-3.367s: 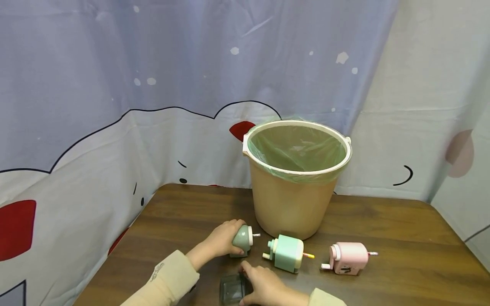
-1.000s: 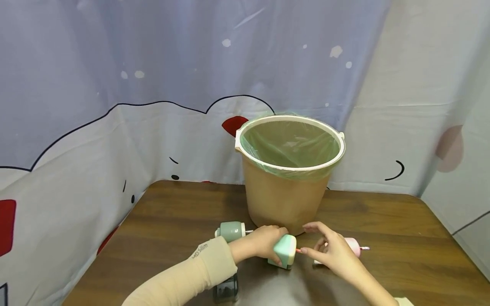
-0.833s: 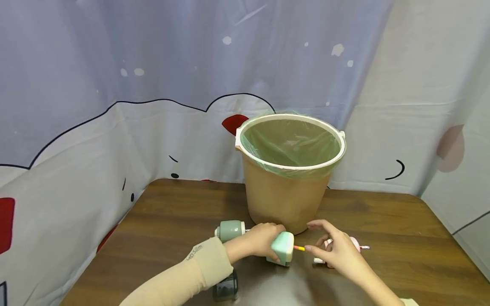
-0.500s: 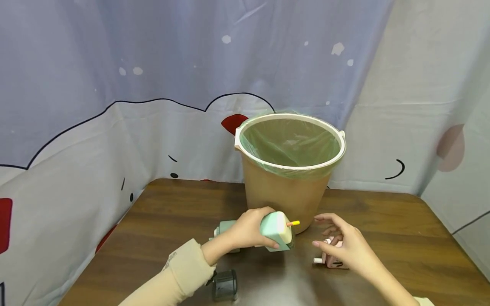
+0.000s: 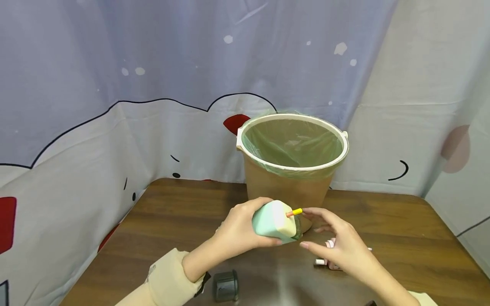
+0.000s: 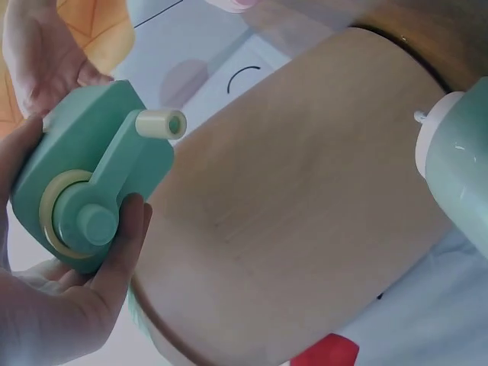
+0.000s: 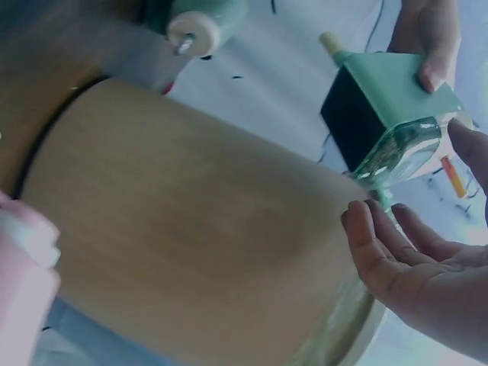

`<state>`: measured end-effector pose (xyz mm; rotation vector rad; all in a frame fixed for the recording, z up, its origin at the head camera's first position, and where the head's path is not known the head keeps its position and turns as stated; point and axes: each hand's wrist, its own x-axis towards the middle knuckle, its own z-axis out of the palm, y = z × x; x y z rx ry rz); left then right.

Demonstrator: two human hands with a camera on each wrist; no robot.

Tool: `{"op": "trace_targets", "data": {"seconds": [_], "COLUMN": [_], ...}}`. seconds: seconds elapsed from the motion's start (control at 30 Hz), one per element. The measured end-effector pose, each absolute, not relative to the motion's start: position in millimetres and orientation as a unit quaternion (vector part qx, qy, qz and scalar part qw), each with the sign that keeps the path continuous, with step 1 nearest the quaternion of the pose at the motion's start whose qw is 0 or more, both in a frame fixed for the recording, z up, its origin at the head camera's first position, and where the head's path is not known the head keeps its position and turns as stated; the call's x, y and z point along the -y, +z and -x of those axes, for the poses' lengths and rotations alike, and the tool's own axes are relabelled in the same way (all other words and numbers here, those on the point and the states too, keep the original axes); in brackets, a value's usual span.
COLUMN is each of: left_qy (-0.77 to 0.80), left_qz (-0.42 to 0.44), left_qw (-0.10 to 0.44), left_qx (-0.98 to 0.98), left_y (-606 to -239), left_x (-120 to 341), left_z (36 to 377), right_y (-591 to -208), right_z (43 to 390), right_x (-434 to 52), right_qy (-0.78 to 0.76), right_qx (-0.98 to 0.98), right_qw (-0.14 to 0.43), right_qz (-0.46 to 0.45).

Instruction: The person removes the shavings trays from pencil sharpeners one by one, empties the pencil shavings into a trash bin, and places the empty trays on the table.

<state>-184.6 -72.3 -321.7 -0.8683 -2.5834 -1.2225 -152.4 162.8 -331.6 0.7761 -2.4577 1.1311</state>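
My left hand [image 5: 268, 222] grips a mint-green pencil sharpener [image 5: 272, 221] and holds it tilted above the table, in front of the bucket. An orange pencil stub [image 5: 294, 211] sticks out of its cream front face. The left wrist view shows the mint-green sharpener [image 6: 88, 183] from its crank side, with the crank knob [image 6: 160, 123] free. My right hand [image 5: 311, 229] is open, its fingers spread just right of the sharpener's clear drawer [image 7: 404, 152]; I cannot tell whether they touch it. A pink sharpener [image 5: 330, 255] sits on the table, mostly hidden behind my right hand.
A tan bucket [image 5: 291, 187] lined with a green bag stands at the back of the wooden table [image 5: 402, 229]. A dark drawer box [image 5: 226, 285] lies near the front edge. A grey-green sharpener [image 6: 457, 168] stands left of the bucket. Printed cloth hangs behind.
My left hand has lifted the mint-green sharpener off the table and tilted its pencil end upward. My right hand has risen with it, staying by its front.
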Motion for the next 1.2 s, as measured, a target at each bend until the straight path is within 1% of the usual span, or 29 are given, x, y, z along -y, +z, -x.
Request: {"op": "trace_targets", "data": {"seconds": [0.07, 0.17, 0.27, 0.47, 0.63, 0.73, 0.9, 1.1, 1.2], "left_qy": [-0.407, -0.409, -0.415, -0.403, -0.368, -0.364, -0.350, -0.342, -0.343], "left_qz": [0.292, 0.294, 0.297, 0.318, 0.341, 0.345, 0.348, 0.300, 0.302], "left_qw": [0.086, 0.084, 0.075, 0.074, 0.074, 0.074, 0.078, 0.110, 0.111], "left_qx": [0.861, 0.860, 0.857, 0.855, 0.862, 0.862, 0.866, 0.884, 0.882], "left_y": [-321, -322, -324, -328, -328, -329, -333, -337, -337], "left_x": [72, 72, 74, 78, 80, 80, 82, 99, 102], "left_z": [181, 178, 175, 174, 175, 176, 179, 183, 184], "right_y": [-328, -324, -325, -328, -333, -336, -339, -336, -334], "right_z": [152, 153, 155, 154, 157, 159, 161, 167, 170], "right_x": [-159, -155, -151, -145, -147, -148, -154, -168, -169], "right_qy": [0.386, 0.368, 0.346, 0.326, 0.281, 0.280, 0.299, 0.337, 0.343], "right_qx": [0.864, 0.867, 0.866, 0.862, 0.861, 0.855, 0.850, 0.846, 0.848], "right_qw": [0.158, 0.149, 0.166, 0.178, 0.216, 0.233, 0.226, 0.224, 0.215], "right_qz": [-0.284, -0.301, -0.320, -0.344, -0.364, -0.369, -0.370, -0.348, -0.343]}}
